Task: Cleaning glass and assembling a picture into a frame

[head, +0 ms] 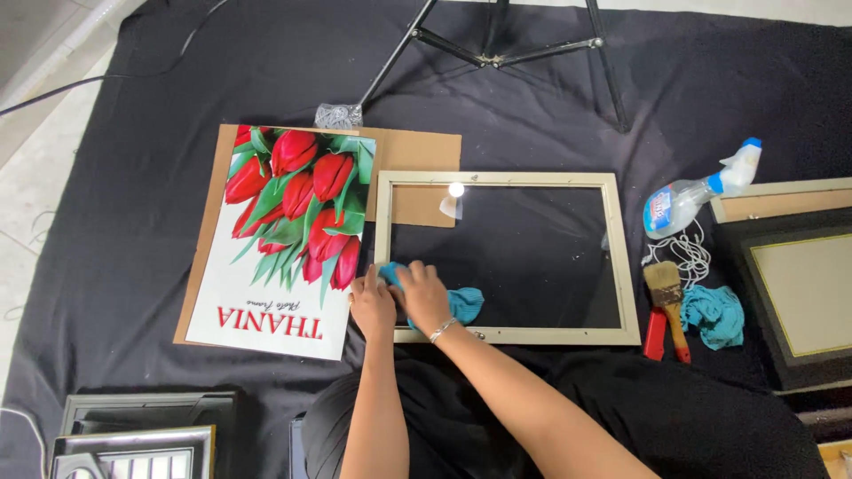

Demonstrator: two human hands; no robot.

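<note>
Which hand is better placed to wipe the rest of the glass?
Probably the right hand: it presses the teal cloth on the cream rectangular frame's glass. The left hand rests at the frame's left edge.

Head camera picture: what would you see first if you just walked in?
Probably the poster of red tulips, lying on brown cardboard at the left of the black cloth. Next, both hands, left and right, pressing a blue rag at the lower left corner of the pale frame in the middle. A spray bottle lies to the right.
</note>
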